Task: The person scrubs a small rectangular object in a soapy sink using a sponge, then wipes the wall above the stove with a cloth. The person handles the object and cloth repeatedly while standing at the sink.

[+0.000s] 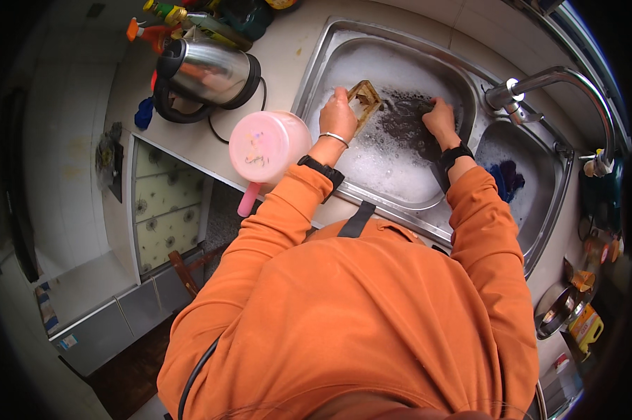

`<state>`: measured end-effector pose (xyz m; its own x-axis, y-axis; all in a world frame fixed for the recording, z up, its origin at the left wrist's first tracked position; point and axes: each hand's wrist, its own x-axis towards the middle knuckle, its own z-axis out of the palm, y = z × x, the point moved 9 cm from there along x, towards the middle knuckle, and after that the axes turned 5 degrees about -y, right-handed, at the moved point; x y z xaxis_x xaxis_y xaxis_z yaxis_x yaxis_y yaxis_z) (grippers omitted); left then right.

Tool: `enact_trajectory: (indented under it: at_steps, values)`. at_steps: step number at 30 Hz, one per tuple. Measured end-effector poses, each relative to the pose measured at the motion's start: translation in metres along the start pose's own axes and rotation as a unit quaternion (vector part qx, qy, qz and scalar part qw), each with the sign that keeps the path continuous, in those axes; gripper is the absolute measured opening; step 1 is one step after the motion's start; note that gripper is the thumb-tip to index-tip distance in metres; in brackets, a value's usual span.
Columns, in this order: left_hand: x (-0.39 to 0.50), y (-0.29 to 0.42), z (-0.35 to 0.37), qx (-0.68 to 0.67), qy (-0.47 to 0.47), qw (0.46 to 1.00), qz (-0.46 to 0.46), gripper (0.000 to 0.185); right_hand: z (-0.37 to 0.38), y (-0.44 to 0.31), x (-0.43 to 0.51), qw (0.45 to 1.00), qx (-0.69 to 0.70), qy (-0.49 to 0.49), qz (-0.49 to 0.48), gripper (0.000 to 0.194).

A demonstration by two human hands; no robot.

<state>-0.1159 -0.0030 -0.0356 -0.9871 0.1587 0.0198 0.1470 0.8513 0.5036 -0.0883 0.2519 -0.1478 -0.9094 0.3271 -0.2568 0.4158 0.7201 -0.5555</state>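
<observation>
My left hand (339, 114) grips a small rectangular frame or shallow box (367, 101), stained brown, tilted just above the suds. Below it, the large basin of a stainless steel sink (324, 44) holds white foam (384, 63) with a patch of dark, dirty water (408, 123) in the middle. On the right side of that patch, my right hand (440, 122) reaches down with its fingers bent together. Something small and dark shows at its fingertips, but I cannot tell whether it is held.
Beside the large basin, a smaller one holds blue and dark cloth (507, 179). A chrome faucet (552, 77) arches at the right. An upturned pink plastic jug (258, 144) and a steel electric kettle (216, 71) stand left, near a spray bottle (153, 37). A metal bowl (552, 312) sits far right.
</observation>
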Motion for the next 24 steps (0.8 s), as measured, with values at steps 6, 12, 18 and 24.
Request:
enact_trajectory:
  at_steps: [6,12,18,24]
  values:
    - [0.002,-0.004,0.003,0.018,-0.022,1.000,-0.012,0.023,0.090,0.030,0.002,0.943,0.232,-0.210,0.112,0.040]
    - [0.001,0.004,-0.002,0.041,0.005,0.999,0.013,0.020,0.045,-0.074,-0.040,0.862,0.408,-0.292,0.068,0.062]
    - [-0.003,0.005,0.001,-0.004,-0.021,1.000,0.008,0.025,0.025,-0.098,-0.038,0.935,0.276,-0.221,0.040,0.064]
    - [-0.010,0.003,0.005,-0.015,-0.052,0.999,0.008,0.020,0.042,-0.096,-0.030,0.906,0.324,-0.268,-0.048,0.061]
